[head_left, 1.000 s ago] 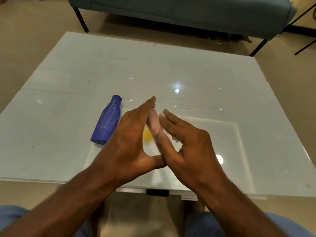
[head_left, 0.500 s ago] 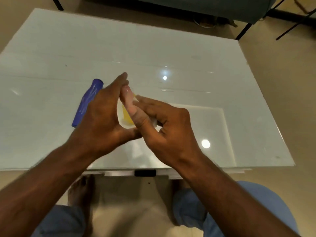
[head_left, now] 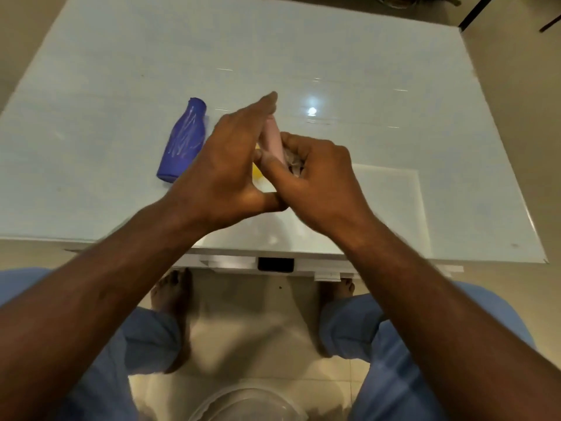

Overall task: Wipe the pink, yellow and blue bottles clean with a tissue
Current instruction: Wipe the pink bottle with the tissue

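Observation:
My left hand [head_left: 230, 168] holds a pale pink bottle [head_left: 273, 141] above the white table [head_left: 394, 86], fingers along its left side and thumb underneath. My right hand [head_left: 318, 183] has its fingers curled round a crumpled white tissue [head_left: 294, 164], which it presses against the pink bottle's right side. Only a small patch of the yellow bottle [head_left: 257, 173] shows between my hands. To their left the blue bottle [head_left: 183, 144] lies on its side on the table, streaked with white marks, its neck pointing away from me.
A lighter rectangular sheet [head_left: 391, 208] lies on the table's near right part. A black clip [head_left: 275, 264] sits on the front edge. A clear plastic container [head_left: 246, 402] stands on the floor between my knees. Dark furniture legs [head_left: 473, 13] stand at the far right.
My right fingers went from straight to curled round the tissue against the pink bottle. My head tilted down, bringing my legs and the floor container into view. The blue bottle has not moved.

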`<state>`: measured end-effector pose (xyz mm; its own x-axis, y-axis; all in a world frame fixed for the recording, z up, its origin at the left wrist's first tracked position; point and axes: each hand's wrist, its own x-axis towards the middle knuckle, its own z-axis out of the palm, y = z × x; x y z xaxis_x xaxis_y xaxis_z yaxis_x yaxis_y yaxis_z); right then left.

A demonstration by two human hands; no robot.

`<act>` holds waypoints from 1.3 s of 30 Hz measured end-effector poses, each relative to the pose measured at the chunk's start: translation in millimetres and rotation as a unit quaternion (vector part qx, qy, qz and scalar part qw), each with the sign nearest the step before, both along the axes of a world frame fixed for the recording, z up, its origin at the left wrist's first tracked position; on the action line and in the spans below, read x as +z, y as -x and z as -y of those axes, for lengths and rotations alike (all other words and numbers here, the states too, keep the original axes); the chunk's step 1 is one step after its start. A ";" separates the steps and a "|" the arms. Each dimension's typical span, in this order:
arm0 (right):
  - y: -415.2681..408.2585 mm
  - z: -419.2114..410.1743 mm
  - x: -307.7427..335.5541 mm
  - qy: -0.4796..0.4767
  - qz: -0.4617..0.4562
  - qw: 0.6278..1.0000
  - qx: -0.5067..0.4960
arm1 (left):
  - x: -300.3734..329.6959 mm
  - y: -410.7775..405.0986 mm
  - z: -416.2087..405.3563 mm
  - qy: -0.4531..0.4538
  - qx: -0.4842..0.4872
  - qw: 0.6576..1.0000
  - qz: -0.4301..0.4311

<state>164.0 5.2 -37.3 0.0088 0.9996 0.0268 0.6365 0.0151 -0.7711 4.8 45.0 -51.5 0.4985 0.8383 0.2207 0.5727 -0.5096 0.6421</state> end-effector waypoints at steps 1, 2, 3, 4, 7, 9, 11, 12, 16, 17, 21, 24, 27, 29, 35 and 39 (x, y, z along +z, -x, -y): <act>-0.6 -0.4 -0.1 -0.012 -0.001 1.000 -0.004 | 1.5 2.1 -1.4 -0.006 0.001 1.000 0.006; -1.2 -0.7 1.5 -0.019 -0.027 0.999 -0.012 | 3.6 4.9 -2.7 -0.013 0.009 1.000 0.013; -2.7 -1.9 2.1 -0.017 -0.073 0.997 -0.026 | 7.5 6.6 -4.1 -0.017 0.021 0.999 0.022; -3.5 -3.9 2.3 -0.009 -0.125 0.991 -0.047 | 11.8 6.7 -4.8 -0.019 0.034 0.999 0.031; -0.1 -9.4 3.1 0.042 -0.243 0.965 -0.084 | 18.0 2.1 -1.7 0.015 0.085 0.996 0.027; 0.6 -8.0 2.7 0.064 -0.268 0.957 -0.089 | 13.8 2.1 1.9 0.055 0.106 0.992 0.051; 0.1 -6.3 1.7 0.062 -0.251 0.962 -0.094 | 11.2 3.8 3.4 0.059 0.096 0.992 0.054; -1.1 -6.4 0.9 0.049 -0.233 0.966 -0.097 | 10.4 3.7 2.4 0.051 0.082 0.995 0.033; -4.1 -0.8 6.2 -0.018 -0.170 0.981 -0.091 | 15.1 1.5 -1.6 0.041 0.076 0.996 -0.009; -3.9 1.1 8.4 -0.039 -0.156 0.983 -0.085 | 17.2 3.1 -3.3 0.038 0.093 0.995 0.000; -0.8 3.4 14.1 -0.053 -0.150 0.985 -0.061 | 18.4 8.2 -2.7 0.017 0.097 0.995 0.014; 5.5 2.8 16.2 -0.028 -0.155 0.985 -0.065 | 10.3 1.4 3.2 0.023 0.050 0.998 -0.007; 4.0 4.4 14.1 -0.066 -0.154 0.984 -0.064 | 15.0 7.3 -2.9 0.016 0.097 0.995 0.008; 1.2 3.8 9.9 -0.069 -0.154 0.984 -0.059 | 19.1 12.1 -6.6 0.009 0.109 0.994 0.004; -1.6 0.2 3.2 0.031 -0.123 0.990 -0.056 | 8.9 2.9 4.5 0.037 0.077 0.996 -0.025; -3.7 -3.8 1.9 0.059 -0.121 0.989 -0.065 | 7.2 2.7 2.2 0.051 0.073 0.995 -0.038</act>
